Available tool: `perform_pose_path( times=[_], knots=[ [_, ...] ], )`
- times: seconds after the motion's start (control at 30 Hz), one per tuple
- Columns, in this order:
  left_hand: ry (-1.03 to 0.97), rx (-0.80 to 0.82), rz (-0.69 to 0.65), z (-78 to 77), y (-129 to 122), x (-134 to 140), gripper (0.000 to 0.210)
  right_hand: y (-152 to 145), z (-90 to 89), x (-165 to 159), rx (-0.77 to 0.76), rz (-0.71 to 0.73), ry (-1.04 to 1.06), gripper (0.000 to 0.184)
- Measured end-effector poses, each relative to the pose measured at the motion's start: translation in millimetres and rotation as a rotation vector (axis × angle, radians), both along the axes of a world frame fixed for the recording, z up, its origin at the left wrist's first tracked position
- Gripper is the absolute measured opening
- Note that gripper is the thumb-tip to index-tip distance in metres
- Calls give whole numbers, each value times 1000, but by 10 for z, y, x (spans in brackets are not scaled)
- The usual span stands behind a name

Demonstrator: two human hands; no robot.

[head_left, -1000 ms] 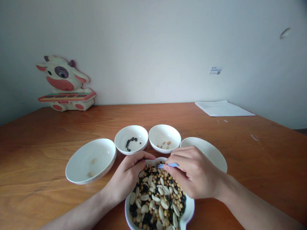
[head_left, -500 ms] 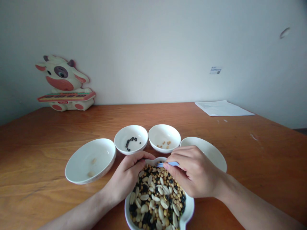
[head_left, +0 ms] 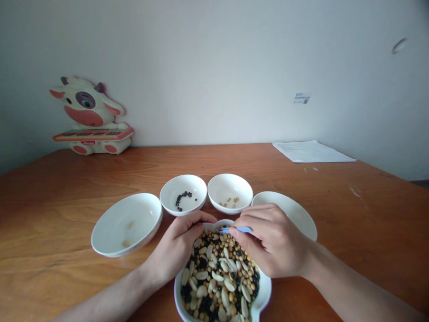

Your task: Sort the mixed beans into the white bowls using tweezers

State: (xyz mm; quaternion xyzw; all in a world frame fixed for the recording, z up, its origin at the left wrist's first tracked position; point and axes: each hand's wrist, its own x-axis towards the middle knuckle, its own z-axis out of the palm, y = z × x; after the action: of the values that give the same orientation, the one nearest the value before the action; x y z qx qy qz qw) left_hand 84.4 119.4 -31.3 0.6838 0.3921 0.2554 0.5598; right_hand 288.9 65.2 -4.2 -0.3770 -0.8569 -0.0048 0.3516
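A white dish with a wavy rim lies in front of me, filled with mixed beans and pale peanuts; black, yellow and tan beans show among them. My left hand is closed on the dish's far left rim, thumb and fingers at its edge. In my right hand, thumb and fingers pinch small light blue tweezers. Their tips point left into the beans by the far rim; whether anything is between them is too small to tell.
Beyond the dish stand a white bowl with black beans, one with tan beans, a left bowl with two pale pieces, and a right bowl partly behind my hand. A cow toy keyboard and papers lie farther back.
My right hand and the tweezers have shifted very slightly to the right. My left hand keeps its place on the rim.
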Motion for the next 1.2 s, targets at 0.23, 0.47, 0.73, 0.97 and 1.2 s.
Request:
perform_pose_path(
  times=[0.23,0.47,0.73,0.97,1.2],
  knots=[
    [17,-5,19,-8,11,2,24,-43,101,3,138,-74,189,23],
    [71,-28,23,-18,-2,-11,27,25,137,183,309,-508,255,35],
    [65,-73,44,6,-8,13,30,56,120,202,281,-550,253,36],
    [77,-62,21,-2,8,16,29,28,112,208,274,-500,254,34],
    [78,6,19,17,-4,3,28,-29,143,99,77,17,181,21]
  ],
)
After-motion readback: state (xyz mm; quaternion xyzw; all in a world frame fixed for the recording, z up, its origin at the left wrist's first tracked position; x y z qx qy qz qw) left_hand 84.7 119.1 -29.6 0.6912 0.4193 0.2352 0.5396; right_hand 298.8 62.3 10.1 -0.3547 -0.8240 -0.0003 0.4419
